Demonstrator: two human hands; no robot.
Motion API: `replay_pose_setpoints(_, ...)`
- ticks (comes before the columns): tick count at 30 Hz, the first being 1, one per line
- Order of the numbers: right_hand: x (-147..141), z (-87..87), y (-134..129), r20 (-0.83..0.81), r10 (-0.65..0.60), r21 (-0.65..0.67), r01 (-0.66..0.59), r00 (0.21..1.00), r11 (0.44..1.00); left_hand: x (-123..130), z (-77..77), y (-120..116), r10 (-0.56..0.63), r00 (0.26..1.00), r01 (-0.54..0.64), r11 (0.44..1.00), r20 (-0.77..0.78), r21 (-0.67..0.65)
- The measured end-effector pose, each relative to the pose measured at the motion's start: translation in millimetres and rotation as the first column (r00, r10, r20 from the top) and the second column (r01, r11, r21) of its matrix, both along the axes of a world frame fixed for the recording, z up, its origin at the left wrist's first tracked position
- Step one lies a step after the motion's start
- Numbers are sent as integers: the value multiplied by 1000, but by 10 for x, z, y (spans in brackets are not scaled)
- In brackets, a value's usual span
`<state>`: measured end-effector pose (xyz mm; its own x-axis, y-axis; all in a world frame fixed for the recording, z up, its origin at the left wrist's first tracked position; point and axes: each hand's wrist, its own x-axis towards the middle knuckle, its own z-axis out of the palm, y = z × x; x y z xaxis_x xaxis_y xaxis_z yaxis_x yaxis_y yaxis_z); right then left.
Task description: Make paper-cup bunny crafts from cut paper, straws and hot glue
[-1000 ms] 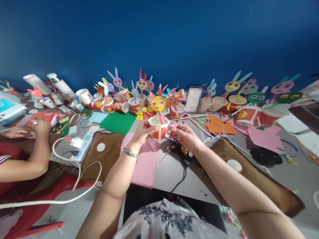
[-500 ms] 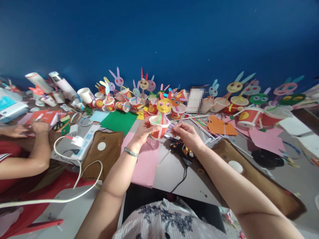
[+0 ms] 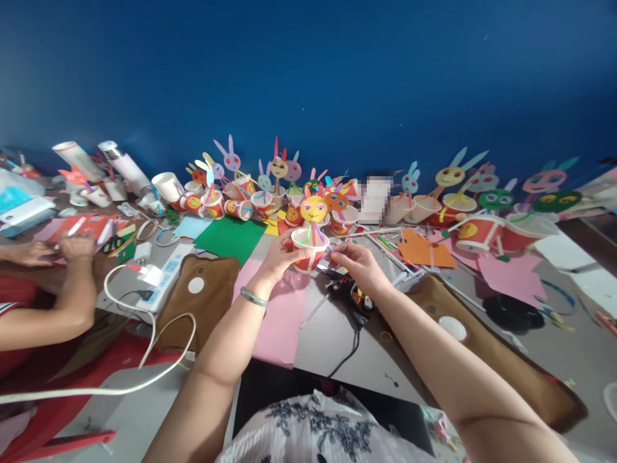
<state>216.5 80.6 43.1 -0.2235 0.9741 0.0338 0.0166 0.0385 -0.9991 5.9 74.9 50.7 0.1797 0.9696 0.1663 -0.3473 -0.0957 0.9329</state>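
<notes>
My left hand (image 3: 282, 260) is wrapped round the left side of a red and white paper cup (image 3: 313, 257), held upright above the table. A yellow paper face (image 3: 314, 209) with pink and orange pieces on top rises over the cup on green and purple strips. My right hand (image 3: 359, 260) pinches a purple strip at the cup's right side; its far end against the cup is partly hidden by my fingers. Below my right hand a black glue gun (image 3: 351, 299) lies on the table.
Decorated paper cups (image 3: 238, 207) line the blue wall. Green paper (image 3: 231, 241), pink paper (image 3: 277, 321) and a power strip (image 3: 169, 273) lie to the left. Brown pouches (image 3: 200, 302) flank my arms. At far left another person's hands (image 3: 77, 247) work over red paper.
The view has shifted slightly. The cup and its yellow face sit a little lower, and my right hand has moved slightly closer to the cup's side with the purple strip.
</notes>
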Motion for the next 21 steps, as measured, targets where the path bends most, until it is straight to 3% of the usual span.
replay_pose_setpoints(6, -14, -34, 8, 6, 9, 0, -9, 1000, 1000, 1, 43, -10, 27, 999, -26, 999, -36, 25)
replay_pose_setpoints(8, -11, -45, 10, 37, -24, 57, 22, 999, 998, 2, 72, -18, 45, 998, -43, 998, -47, 39)
replay_pose_setpoints(10, -11, -35, -6, 114, -131, 196, 107, 985, 975, 4, 95, -27, 61, 997, -58, 997, -55, 41)
replay_pose_setpoints(11, -14, -21, -22, 160, -212, 301, 157, 964, 941, 4, 102, -30, 63, 996, -61, 998, -60, 35)
replay_pose_setpoints(13, -23, 15, -68, 221, -378, 536, 212, 899, 817, 4, 104, -30, 64, 995, -63, 998, -71, 17)
replay_pose_setpoints(16, -38, 65, -152, 249, -488, 771, 135, 837, 623, 7, 77, -14, 95, 994, -96, 995, -59, -1)
replay_pose_setpoints(18, -42, 75, -194, 303, -484, 824, 30, 821, 566, 10, 47, 3, 105, 994, -106, 994, -36, -10)
replay_pose_setpoints(21, -35, 61, -217, 421, -480, 826, -107, 770, 553, 12, 4, 21, 74, 997, -74, 997, -17, -31)
